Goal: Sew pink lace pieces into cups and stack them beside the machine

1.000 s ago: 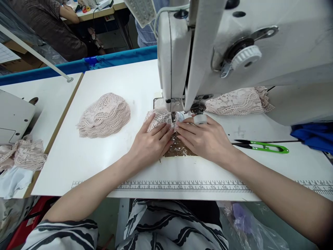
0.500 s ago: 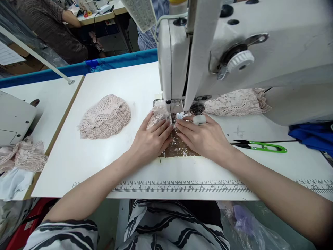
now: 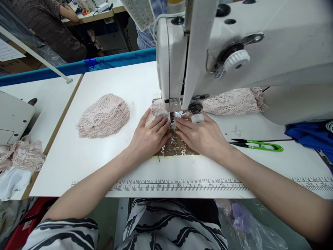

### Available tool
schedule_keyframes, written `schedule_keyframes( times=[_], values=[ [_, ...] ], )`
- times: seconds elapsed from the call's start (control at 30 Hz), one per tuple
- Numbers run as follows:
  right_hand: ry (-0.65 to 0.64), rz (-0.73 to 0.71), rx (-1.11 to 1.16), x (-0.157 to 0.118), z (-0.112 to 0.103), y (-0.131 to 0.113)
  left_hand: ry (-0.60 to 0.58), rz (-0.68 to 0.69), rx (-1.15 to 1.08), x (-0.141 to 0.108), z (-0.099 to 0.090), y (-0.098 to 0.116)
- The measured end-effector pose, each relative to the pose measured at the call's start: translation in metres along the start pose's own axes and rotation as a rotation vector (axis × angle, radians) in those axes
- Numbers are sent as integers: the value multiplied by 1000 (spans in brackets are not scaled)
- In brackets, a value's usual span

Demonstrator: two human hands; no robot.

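A pale pink lace piece point(image 3: 156, 113) lies beneath the head of a white sewing machine point(image 3: 174, 62), beside its presser foot point(image 3: 172, 119). My left hand point(image 3: 148, 135) rests flat on the near edge of this lace, fingers stretched toward the foot. On the other side of the foot, my right hand point(image 3: 201, 133) lies palm down with its fingers extended, the tips close to the needle area. Whatever is under the right fingers is hidden. Brown, shiny tape point(image 3: 178, 146) covers the machine bed between both hands.
A stack of lace pieces point(image 3: 104, 116) sits on the left of the white table. More lace point(image 3: 234, 101) lies behind the machine head. Green thread snips point(image 3: 260, 145) and blue cloth point(image 3: 307, 135) are at the right. A printed ruler point(image 3: 179, 185) runs along the front edge.
The view has shifted slightly. Both hands keep nearly the same place beside the presser foot, with the left fingertips drawn a little closer together.
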State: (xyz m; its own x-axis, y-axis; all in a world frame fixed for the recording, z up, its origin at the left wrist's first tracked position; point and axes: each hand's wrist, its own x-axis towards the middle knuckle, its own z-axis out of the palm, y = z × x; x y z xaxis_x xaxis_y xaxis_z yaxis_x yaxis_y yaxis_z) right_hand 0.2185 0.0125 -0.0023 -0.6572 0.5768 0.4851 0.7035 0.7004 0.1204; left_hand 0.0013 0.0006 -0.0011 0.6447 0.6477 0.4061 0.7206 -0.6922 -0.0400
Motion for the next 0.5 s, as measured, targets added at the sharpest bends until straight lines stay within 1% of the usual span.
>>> schedule_keyframes(
  times=[0.3, 0.5],
  values=[
    [5, 1, 13, 0, 1, 0, -2, -2, -7, 0, 0, 0],
    [-15, 6, 37, 0, 1, 1, -14, -3, -6, 0, 0, -1]
  ],
)
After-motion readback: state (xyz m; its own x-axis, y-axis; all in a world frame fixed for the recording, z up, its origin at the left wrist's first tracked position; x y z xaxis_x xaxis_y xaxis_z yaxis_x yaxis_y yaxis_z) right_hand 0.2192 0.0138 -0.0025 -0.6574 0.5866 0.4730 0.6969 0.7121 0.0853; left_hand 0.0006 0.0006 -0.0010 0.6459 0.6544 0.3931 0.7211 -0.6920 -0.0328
